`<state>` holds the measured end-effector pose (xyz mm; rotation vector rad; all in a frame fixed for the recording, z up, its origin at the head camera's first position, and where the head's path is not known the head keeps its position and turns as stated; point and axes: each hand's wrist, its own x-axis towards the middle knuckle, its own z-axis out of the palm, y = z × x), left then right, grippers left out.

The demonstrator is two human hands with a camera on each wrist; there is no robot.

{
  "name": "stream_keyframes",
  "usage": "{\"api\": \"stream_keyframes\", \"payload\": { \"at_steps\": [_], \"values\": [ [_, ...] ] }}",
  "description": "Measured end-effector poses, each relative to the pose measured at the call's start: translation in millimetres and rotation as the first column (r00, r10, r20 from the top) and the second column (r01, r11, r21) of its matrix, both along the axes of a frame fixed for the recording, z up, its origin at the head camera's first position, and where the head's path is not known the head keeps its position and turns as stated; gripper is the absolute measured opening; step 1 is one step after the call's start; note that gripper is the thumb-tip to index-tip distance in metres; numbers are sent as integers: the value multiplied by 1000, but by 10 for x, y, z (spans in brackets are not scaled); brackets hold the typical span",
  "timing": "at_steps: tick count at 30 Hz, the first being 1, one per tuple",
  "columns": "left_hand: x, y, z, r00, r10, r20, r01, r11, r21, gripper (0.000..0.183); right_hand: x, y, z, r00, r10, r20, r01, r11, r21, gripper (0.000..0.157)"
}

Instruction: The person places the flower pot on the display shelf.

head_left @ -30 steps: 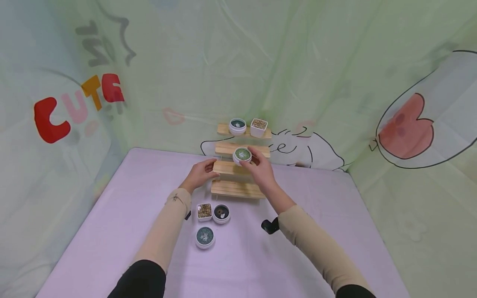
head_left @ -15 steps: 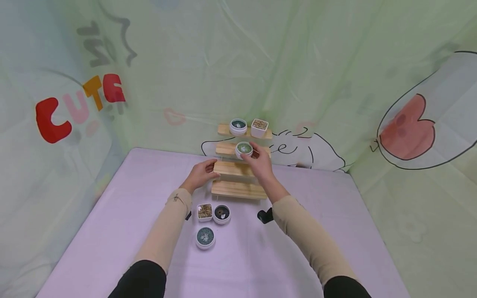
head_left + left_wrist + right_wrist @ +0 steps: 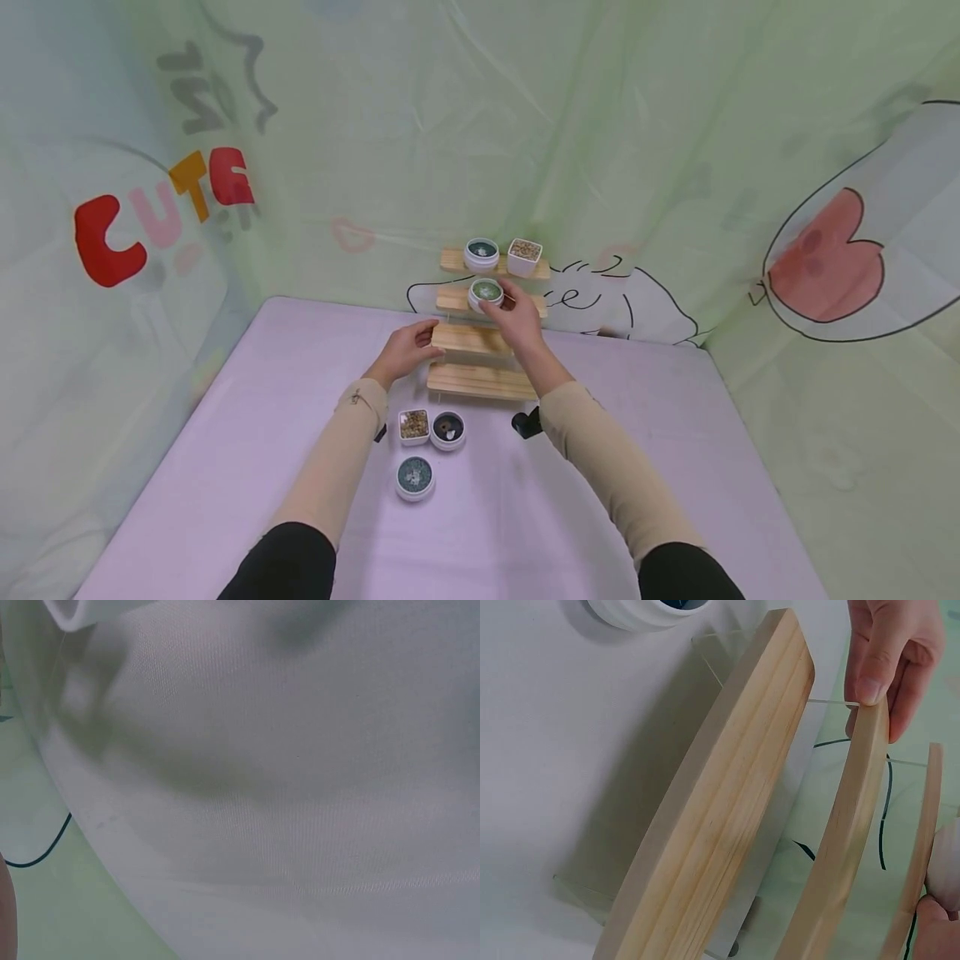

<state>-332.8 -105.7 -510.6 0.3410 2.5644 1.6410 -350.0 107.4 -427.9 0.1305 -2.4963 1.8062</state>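
Note:
My right hand [image 3: 520, 321] holds a small round white pot [image 3: 486, 292] with green filling. The pot is at the second board from the top [image 3: 534, 302] of a stepped wooden display stand [image 3: 480, 382]. Whether its base touches that board, I cannot tell. My left hand [image 3: 405, 350] grips the left end of the board below [image 3: 465, 337]; in the right wrist view its thumb [image 3: 871, 688] presses that board's end. On the top board [image 3: 452, 260] sit a round white pot with dark filling [image 3: 482, 255] and a square pot of tan pebbles [image 3: 523, 257].
In front of the stand, a square pebble pot [image 3: 413, 427], a round dark-filled pot [image 3: 448, 431] and a round grey-green pot [image 3: 415, 477] stand on the lilac tablecloth [image 3: 615, 500]. A green printed curtain [image 3: 480, 125] hangs close behind the stand.
My right hand has carried the green-filled pot back and slightly up, from over the third board to the second board from the top. My left hand has kept its place.

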Motion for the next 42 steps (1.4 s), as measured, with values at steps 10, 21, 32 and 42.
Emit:
{"api": "stream_keyframes", "payload": {
  "at_steps": [10,21,32,42],
  "values": [
    [-10,-4,-7,1000,-3,8,3,1000,-1,68,-15,-61,22,1000,-11,-8,11,1000,25,59],
    [3,18,8,1000,8,9,-8,1000,13,68,-28,-69,24,1000,-6,-9,6,1000,3,57],
    [22,2,47,1000,1,-7,-1,1000,5,69,162,81,-94,999,-29,-32,26,997,-77,66],
    [9,1,4,1000,-2,-4,2,1000,-1,69,534,275,-260,998,41,-41,-41,999,-5,61]
  ]
}}
